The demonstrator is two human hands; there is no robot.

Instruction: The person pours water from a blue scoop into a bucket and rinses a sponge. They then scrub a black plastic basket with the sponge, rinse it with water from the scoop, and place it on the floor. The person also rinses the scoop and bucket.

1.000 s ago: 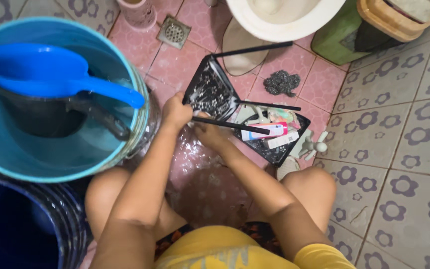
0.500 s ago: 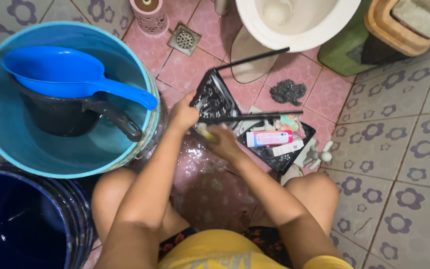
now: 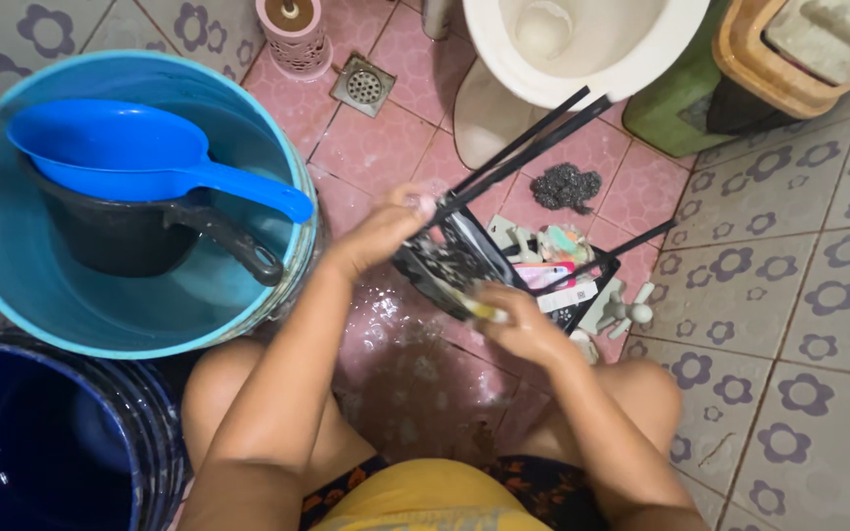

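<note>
At far left a light blue plastic bucket (image 3: 12, 285) holds a black dipper (image 3: 110, 231) with a bright blue plastic scoop (image 3: 130, 152) lying across it. The left hand (image 3: 386, 231) is closed around the thin black rods of a black wire rack (image 3: 450, 261), tilted above the wet pink floor tiles (image 3: 386, 147). The right hand (image 3: 518, 324) grips a small yellowish scrubber (image 3: 479, 313) pressed against the rack's lower edge. Beyond lie a grey steel-wool pad (image 3: 565, 187) and a white toilet bowl (image 3: 582, 49).

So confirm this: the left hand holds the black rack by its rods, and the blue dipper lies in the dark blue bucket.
Wrong bucket. The head view shows the blue dipper lying in the light blue bucket, on a black dipper. The left hand does hold the black rack by its rods.
</note>
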